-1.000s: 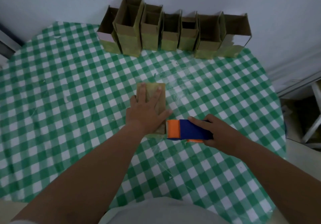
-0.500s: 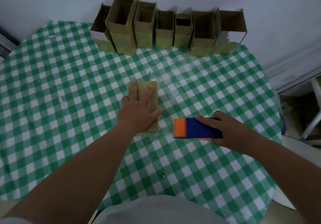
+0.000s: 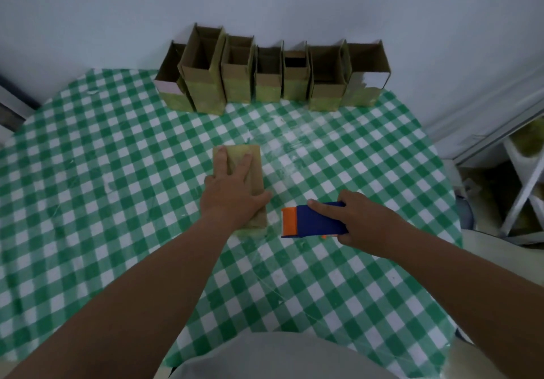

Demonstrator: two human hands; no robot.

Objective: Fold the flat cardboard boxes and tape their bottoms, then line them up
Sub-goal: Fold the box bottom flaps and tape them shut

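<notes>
Here, one cardboard box [image 3: 253, 172] lies flat mid-table, long axis running away from the person toward the wall. Left hand [image 3: 232, 196] presses on it, fingers straight and spread. Right hand [image 3: 363, 222] grips one blue-orange tape dispenser [image 3: 313, 222], fingers curled round it, orange end pointing left at the box, just beside but apart. Seven folded boxes [image 3: 272, 75] stand upright in a row by the wall, tops open, on the green checked tablecloth [image 3: 117, 172].
</notes>
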